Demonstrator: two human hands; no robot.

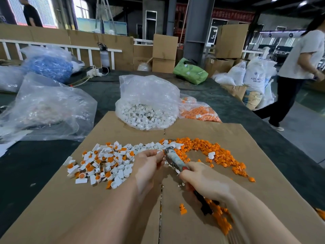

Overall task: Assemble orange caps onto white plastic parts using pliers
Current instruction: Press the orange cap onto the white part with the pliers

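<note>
Centre frame, over brown cardboard sheet [228, 173]: left hand [149, 164] pinching small white plastic part [160, 152], probably capped, at worn metal pliers [173, 158] gripped by right hand [202, 180]. Squeeze squarely, gently.

Right hand [202, 180] grips pliers [173, 158]; left hand [149, 162] pinches white part [159, 152].

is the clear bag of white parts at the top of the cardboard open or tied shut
Open: the clear plastic bag of white parts has its mouth gaping toward the camera, with the white pieces exposed inside.
</note>
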